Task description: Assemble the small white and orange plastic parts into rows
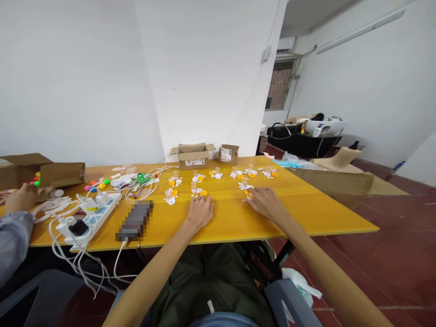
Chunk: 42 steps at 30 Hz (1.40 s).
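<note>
My left hand (200, 212) rests on the yellow table, back upward. Its fingers bend down and are mostly hidden behind the back of the hand. Just beyond it sits an orange plastic disc (204, 193) beside small white parts (196, 191) and a clear cup (194, 185). Farther right, my right hand (265, 202) lies with its fingers apart, thumb spread from them. They reach to another orange piece (248, 194) with white round parts (244, 185); whether they touch it I cannot tell. Several similar clusters of orange, white and clear parts lie farther back, including an orange disc (275, 174).
An open cardboard box (193, 159) and a smaller box (228, 155) stand by the wall. To the left are a dark blurred device (134, 221), a power strip (98, 218) with tangled cables and a green circuit board (143, 178). Another person's hand (22, 198) is beside a box (68, 174).
</note>
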Each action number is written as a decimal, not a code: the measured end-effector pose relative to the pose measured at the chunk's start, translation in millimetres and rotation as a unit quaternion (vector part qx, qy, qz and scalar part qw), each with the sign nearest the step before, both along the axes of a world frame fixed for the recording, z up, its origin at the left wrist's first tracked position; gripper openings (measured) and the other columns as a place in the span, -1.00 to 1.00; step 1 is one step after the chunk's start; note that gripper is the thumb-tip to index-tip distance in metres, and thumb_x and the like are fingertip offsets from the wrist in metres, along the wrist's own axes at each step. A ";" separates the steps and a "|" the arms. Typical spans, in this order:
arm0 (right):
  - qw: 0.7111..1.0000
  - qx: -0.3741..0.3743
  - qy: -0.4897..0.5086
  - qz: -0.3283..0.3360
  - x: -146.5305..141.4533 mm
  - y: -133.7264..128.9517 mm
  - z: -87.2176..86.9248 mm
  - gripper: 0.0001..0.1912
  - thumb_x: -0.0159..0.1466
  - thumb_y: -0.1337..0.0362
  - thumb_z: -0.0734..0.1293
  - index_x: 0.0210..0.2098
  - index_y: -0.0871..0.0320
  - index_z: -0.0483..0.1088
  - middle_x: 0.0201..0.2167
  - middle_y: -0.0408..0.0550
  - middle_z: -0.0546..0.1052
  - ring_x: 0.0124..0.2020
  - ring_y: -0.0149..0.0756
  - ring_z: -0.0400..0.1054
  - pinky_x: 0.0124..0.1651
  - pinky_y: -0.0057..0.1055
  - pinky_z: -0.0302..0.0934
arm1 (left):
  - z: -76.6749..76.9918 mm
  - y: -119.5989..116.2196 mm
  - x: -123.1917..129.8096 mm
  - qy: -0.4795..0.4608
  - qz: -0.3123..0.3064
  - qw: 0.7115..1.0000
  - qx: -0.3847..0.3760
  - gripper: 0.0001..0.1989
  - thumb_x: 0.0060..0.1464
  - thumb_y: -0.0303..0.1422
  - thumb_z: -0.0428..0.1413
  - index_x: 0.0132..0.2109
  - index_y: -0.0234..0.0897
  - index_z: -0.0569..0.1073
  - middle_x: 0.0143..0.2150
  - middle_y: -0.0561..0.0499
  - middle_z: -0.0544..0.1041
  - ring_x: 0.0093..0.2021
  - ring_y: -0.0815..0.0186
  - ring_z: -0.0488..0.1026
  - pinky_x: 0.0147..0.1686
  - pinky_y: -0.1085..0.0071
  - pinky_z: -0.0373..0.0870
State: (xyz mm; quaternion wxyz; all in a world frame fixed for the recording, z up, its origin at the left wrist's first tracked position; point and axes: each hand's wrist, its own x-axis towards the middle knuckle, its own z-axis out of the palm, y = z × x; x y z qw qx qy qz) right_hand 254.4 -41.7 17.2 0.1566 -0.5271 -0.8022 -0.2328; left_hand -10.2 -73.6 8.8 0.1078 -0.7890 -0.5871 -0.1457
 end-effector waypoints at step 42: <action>0.754 -0.289 0.536 0.246 -106.4 17.9 -30.5 -0.53 0.12 0.14 0.44 -0.07 0.02 0.19 -0.40 -0.25 0.51 -0.35 -0.24 0.45 -0.18 -0.26 0.35 | 8.8 16.2 -8.2 -0.310 -0.143 0.938 -0.054 -0.68 0.35 -0.32 -0.06 0.13 -0.10 0.46 0.08 -0.06 0.55 0.10 0.18 0.47 0.15 0.22 0.38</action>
